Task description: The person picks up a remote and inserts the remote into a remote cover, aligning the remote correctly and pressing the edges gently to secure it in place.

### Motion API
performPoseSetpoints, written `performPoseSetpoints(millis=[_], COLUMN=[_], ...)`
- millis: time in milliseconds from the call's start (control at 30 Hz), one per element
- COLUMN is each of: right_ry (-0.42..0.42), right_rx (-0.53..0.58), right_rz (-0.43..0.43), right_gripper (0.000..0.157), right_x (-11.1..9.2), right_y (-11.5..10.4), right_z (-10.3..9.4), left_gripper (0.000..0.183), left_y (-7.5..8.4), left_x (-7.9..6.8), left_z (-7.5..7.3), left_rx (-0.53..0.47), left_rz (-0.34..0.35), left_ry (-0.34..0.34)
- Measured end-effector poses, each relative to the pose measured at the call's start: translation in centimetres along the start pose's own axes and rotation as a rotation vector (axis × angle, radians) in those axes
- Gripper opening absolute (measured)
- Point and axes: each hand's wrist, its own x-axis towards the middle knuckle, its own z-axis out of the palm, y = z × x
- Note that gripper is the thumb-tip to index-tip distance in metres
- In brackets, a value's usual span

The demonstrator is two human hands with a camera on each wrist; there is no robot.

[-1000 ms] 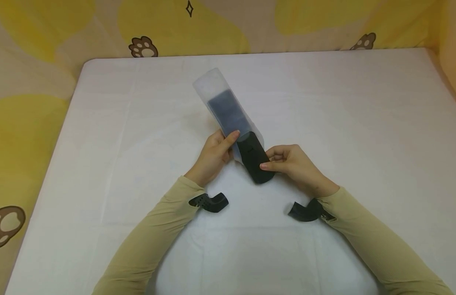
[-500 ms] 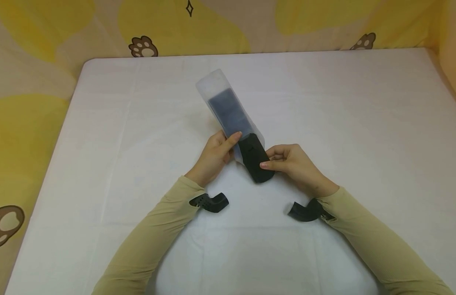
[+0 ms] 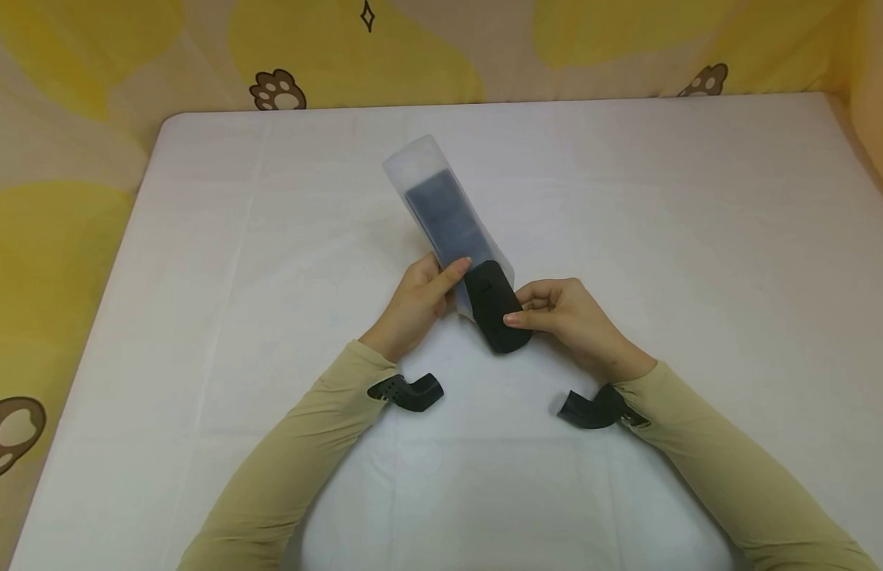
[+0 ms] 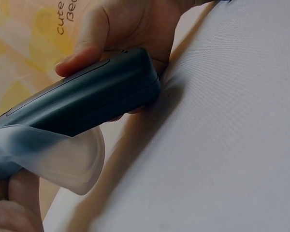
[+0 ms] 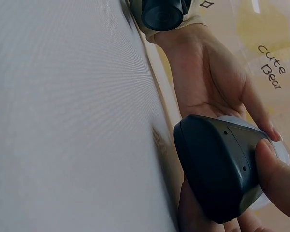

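A black remote control [image 3: 494, 313] lies slantwise between the hands, partly inside a translucent sleeve [image 3: 416, 162]. Its near end is bare, while the sleeve's far tip reaches past the dark body within. My left hand [image 3: 412, 305] grips the sleeve near its mouth, thumb on top. At the bare end, my right hand [image 3: 573, 321] pinches the remote between thumb and fingers. In the left wrist view a flared sleeve lip [image 4: 77, 164] stands off the remote [image 4: 96, 96]. The right wrist view has the remote's blunt end [image 5: 212, 164] close up, held just off the table.
A white cloth covers the table [image 3: 270, 476]. Yellow patterned fabric [image 3: 427, 55] hangs along the back and sides. Black camera mounts [image 3: 412, 392] jut inward from both wrists.
The sleeve has slid a little towards the right hand, and the see-through stretch beyond the remote's far end is shorter. The right hand has hardly moved.
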Motion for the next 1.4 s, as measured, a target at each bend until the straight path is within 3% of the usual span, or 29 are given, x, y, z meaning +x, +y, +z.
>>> performPoseSetpoints(millis=[1400], right_ry=[0.015], right_rx=[0.006], right_rz=[-0.011], right_gripper=[0.023], right_x=[0.12], right_y=[0.33], right_z=[0.04], left_gripper=[0.029], left_y=[-0.32], left_x=[-0.17], left_z=[0.29], left_rx=[0.068], left_rz=[-0.018], left_ry=[-0.018])
